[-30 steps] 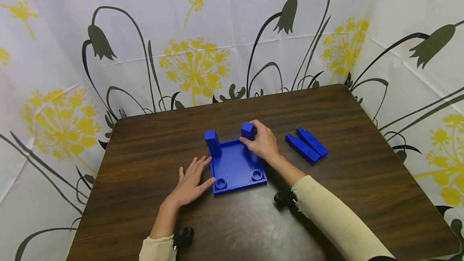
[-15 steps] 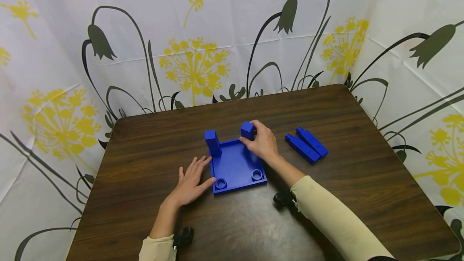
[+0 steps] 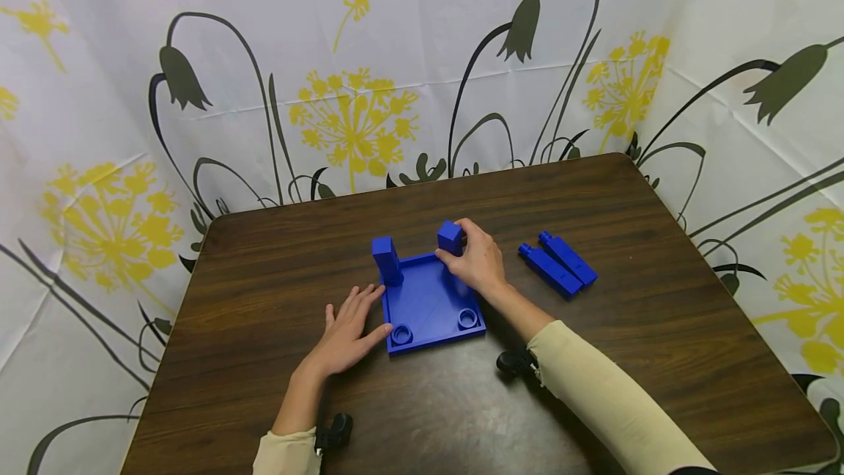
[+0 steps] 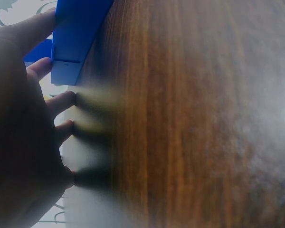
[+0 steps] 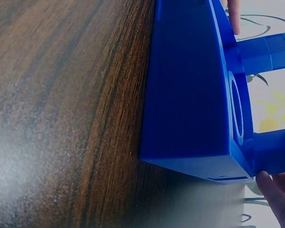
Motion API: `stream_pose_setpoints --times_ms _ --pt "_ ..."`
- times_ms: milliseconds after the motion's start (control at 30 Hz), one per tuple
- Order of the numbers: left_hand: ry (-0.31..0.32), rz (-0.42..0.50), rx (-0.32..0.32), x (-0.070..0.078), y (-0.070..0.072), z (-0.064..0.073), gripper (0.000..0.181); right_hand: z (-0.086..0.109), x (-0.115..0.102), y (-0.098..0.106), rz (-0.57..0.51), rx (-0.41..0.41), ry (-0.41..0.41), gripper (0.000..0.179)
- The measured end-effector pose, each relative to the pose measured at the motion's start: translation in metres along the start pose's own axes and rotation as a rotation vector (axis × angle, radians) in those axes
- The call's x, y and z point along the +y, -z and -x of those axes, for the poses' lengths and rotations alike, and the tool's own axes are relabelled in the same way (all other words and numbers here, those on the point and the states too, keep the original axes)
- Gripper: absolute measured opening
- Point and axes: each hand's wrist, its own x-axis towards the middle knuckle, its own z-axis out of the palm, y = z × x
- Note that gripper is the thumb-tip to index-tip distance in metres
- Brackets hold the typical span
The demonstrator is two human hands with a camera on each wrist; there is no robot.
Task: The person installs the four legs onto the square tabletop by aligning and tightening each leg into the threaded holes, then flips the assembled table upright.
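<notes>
A square blue tray-like base [image 3: 428,306] with raised edges lies on the table, round sockets at its two near corners. One blue square leg [image 3: 386,259] stands upright at its far left corner. At the far right corner my right hand [image 3: 476,259] grips a second blue leg [image 3: 450,237] between thumb and fingers; in the right wrist view this leg [image 5: 273,152] stands on the base. My left hand [image 3: 346,332] lies with fingers spread at the left side, its thumb and a fingertip touching the base's edge [image 4: 78,38]. The right hand hides the held leg's lower end.
Two loose blue legs [image 3: 549,270] [image 3: 568,259] with threaded-looking ends lie side by side on the brown wooden table [image 3: 277,270], right of the base. A flower-patterned curtain [image 3: 395,35] hangs behind the table.
</notes>
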Motion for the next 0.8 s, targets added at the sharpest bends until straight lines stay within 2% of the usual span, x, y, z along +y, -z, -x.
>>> stream_pose_setpoints --times_ms 433,567,700,800 --pt "0.001 0.001 0.0 -0.0001 -0.0006 0.0007 0.073 -0.0006 0.0027 0.0008 0.002 -0.01 0.001 0.047" --pt "0.001 -0.001 0.001 0.0 -0.0007 0.0009 0.073 -0.0004 0.0028 0.0023 0.019 -0.025 -0.002 0.054" --pt "0.002 0.002 0.001 0.0001 -0.0002 0.0007 0.073 -0.0005 0.0035 0.0055 0.029 -0.071 0.014 0.065" --pt "0.002 0.004 -0.001 0.0003 0.0004 0.0005 0.073 -0.0017 0.0041 0.0088 -0.031 -0.132 0.057 0.07"
